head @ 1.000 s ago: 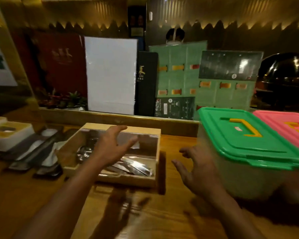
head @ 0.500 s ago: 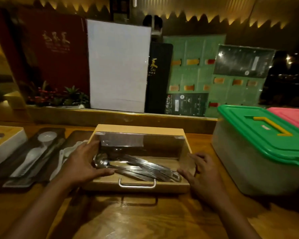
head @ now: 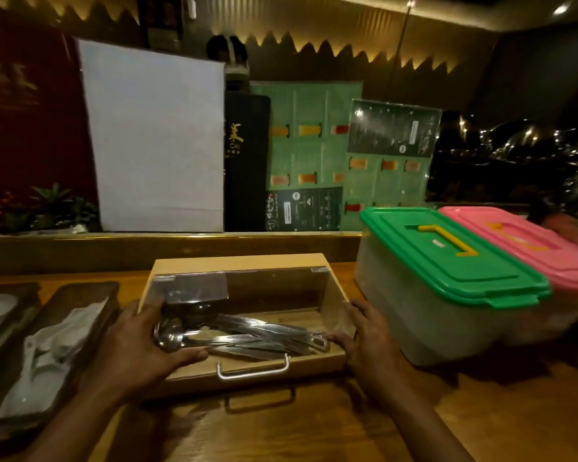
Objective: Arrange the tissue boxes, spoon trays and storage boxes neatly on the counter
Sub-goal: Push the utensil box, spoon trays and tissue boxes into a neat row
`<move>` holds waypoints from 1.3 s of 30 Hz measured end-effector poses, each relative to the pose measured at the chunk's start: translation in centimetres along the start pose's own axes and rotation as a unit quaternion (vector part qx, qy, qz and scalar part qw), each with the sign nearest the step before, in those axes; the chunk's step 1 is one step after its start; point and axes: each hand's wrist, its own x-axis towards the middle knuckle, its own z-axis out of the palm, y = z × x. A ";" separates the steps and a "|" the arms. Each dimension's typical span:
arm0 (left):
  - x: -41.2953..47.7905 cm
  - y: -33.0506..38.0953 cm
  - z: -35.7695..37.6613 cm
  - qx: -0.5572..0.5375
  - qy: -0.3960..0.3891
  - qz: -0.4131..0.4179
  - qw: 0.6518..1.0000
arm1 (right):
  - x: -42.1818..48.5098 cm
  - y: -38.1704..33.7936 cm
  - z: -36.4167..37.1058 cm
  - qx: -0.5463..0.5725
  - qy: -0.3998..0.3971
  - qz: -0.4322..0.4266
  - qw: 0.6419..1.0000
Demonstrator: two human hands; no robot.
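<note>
Gripping the wooden spoon tray (head: pixel 247 328) at the centre of the counter (head: pixel 297 428), the person has the left hand (head: pixel 141 348) wrapped over its nine o'clock wall, thumb along the front edge, and the right hand (head: pixel 364 338) pressed flat against its three o'clock wall, fingers curled round the front corner. Metal spoons (head: pixel 234 338) lie inside under a clear lid. At two o'clock the green-lidded storage box (head: pixel 447 268) sits touching the pink-lidded storage box (head: pixel 521 241), already side by side. At nine o'clock two dark trays (head: pixel 57 348) of white spoons lie slightly skewed, so they probably await straightening; the wooden tray looks close to square with the counter's back rail. No tissue box shows here. On the black menu folder (head: pixel 246 161) behind, "CAI" can be read under a gold character; the other print is too small.
</note>
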 end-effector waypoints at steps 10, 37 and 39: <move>2.4 5.2 4.6 -0.052 0.005 0.007 0.999 | 1.5 3.9 -1.9 -0.232 0.091 -0.044 0.967; 2.7 8.8 7.6 -0.067 0.021 0.030 0.997 | 2.0 7.4 -2.7 -0.234 0.083 0.015 0.969; 2.4 9.0 7.5 -0.072 0.024 0.030 0.997 | 1.9 7.2 -2.8 -0.246 0.073 0.022 0.966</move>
